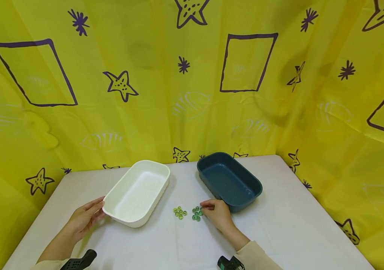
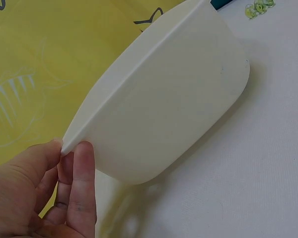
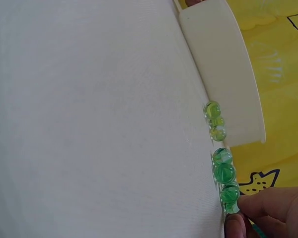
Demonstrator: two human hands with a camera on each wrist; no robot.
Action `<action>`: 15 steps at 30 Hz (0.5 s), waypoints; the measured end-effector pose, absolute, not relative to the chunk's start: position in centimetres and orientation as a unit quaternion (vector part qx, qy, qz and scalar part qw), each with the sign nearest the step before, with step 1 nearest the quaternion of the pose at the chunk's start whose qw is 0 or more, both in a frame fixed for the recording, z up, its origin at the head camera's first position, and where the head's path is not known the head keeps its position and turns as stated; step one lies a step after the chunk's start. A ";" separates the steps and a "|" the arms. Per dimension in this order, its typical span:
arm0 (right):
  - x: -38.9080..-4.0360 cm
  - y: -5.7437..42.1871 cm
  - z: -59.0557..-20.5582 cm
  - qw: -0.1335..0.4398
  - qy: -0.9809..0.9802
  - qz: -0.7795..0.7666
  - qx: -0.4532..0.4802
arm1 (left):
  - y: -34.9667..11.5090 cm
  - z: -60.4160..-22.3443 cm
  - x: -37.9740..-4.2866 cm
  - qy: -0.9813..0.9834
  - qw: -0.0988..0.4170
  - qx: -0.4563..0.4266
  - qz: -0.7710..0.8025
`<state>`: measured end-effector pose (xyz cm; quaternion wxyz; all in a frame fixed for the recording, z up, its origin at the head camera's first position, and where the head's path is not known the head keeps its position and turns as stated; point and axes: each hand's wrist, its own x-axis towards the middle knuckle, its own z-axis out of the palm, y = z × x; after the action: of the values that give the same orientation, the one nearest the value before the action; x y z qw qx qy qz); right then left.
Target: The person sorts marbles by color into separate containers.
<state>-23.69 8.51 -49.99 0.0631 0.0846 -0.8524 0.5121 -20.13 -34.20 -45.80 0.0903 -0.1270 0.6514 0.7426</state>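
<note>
My left hand (image 1: 83, 219) pinches the near-left corner rim of a white plastic basin (image 1: 136, 193), its thumb above and fingers below in the left wrist view. That basin lies at a slant on the table, its inside bare. My right hand (image 1: 219, 214) reaches in front of a dark blue basin (image 1: 227, 182). Its thumb and fingertips (image 3: 248, 204) pinch at the end marble of a small cluster of green glass marbles (image 1: 197, 213). Just left of that cluster lie yellow-green glass marbles (image 1: 180, 212), also grouped like a flower.
A white cloth (image 1: 178, 247) covers the table. A yellow curtain (image 1: 151, 112) with starfish and fish prints hangs behind and along the sides. Black devices (image 1: 230, 262) are worn at both wrists, near the sleeves.
</note>
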 end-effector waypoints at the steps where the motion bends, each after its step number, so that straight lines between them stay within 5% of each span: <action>1: -23.7 8.5 -50.0 0.063 -0.853 0.511 0.084 | -34.2 -45.8 -20.1 0.651 0.090 -0.126 0.743; 15: -23.8 8.5 -49.8 0.066 -0.859 0.499 0.093 | -34.2 -45.7 -20.1 0.653 0.092 -0.124 0.741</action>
<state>-23.76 8.47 -49.82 0.0659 0.0926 -0.8590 0.4992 -20.10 -34.18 -45.70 0.0920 -0.1239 0.6534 0.7411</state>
